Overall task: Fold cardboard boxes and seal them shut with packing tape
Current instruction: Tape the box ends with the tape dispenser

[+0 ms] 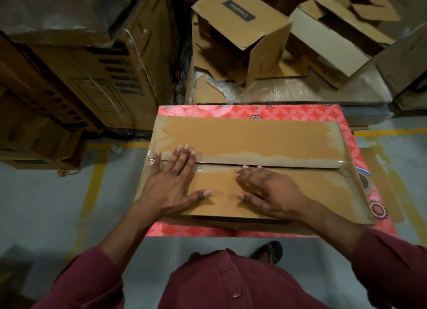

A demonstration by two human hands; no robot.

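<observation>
A wide brown cardboard box (254,140) lies on a small table with a red patterned cover (288,111). Its two top flaps meet along a dark seam running left to right, with clear tape over the seam. My left hand (175,181) lies flat with spread fingers across the seam's left end. My right hand (265,191) rests on the near flap, its fingertips at the seam near the middle. A roll of packing tape (364,181) sits at the box's right edge, partly hidden behind it.
Tall stacked cartons (76,73) stand at the left. Behind the table lie several open boxes (245,31) on flattened cardboard and plastic wrap. The grey floor carries yellow lines (92,184). My foot in a sandal (269,251) shows under the table's near edge.
</observation>
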